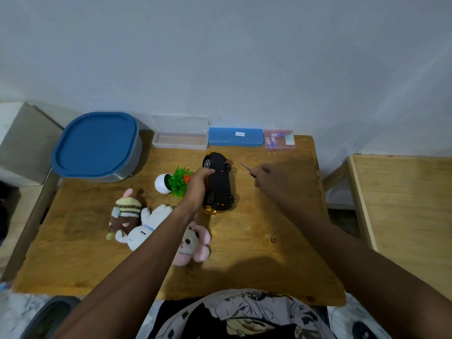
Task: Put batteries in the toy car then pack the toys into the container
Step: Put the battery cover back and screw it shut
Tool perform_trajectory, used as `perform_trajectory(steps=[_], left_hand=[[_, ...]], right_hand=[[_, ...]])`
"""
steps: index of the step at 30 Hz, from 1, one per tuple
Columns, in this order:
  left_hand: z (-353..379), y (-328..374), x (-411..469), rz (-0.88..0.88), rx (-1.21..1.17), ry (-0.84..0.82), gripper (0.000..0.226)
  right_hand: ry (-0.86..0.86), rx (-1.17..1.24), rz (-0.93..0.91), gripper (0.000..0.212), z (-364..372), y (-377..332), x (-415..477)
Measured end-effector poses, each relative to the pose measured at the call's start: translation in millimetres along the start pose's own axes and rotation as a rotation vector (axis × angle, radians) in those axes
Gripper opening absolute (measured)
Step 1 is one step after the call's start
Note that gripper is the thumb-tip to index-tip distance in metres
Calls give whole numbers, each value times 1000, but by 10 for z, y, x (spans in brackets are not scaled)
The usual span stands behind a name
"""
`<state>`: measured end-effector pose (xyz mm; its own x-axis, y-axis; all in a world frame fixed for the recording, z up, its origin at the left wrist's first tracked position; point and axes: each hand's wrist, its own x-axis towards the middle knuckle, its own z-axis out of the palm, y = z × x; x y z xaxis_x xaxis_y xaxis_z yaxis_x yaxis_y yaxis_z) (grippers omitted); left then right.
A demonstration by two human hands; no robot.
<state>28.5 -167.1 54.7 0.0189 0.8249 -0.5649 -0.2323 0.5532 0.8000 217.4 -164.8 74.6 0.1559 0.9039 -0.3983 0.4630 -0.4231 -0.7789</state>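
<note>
A toy car (219,182) lies upside down mid-table, black underside and wheels up, gold body beneath. My left hand (198,185) grips its left side. To the right of the car, my right hand (267,177) pinches a thin screwdriver (246,168), its tip pointing up-left and clear of the car. Batteries lie in a small pink case (278,139) at the back right. A grey container with a blue lid (96,146) sits shut at the back left. Three plush toys lie near my left forearm: a striped bee (126,212), a white bunny (144,228) and a pink one (195,243).
A white ball with green plastic plant (172,183) lies left of the car. At the table's back edge are an open clear case (179,137) and a shut blue case (236,137). A second wooden table (401,204) stands at the right, and a wall rises behind.
</note>
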Motion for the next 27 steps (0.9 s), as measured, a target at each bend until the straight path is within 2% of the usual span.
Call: perform_trajectory(steps=[2,4,8,13,23,27], left_hand=[[-1,14,-10,-88,-119,-49,33],[-8,-1,-9,-136,-166,-78,42],[-52,-52,-27,-168,-97,-105,43],[-52,-100,-34,-167,-15,-124,41],[50,-82,-65,-163,44,-142,39],[38,-79,-41,-136,109,-130,36]], right_hand=[[85,-86,-116,13,97,216,-10],[93,-175,-129,5,202,435,-31],[120,-281,-101,12,379,703,-14],[152,-389,-162,17,430,773,-36],[149,-350,-147,31,369,790,-11],[242,-270,-258,24,330,647,-10]])
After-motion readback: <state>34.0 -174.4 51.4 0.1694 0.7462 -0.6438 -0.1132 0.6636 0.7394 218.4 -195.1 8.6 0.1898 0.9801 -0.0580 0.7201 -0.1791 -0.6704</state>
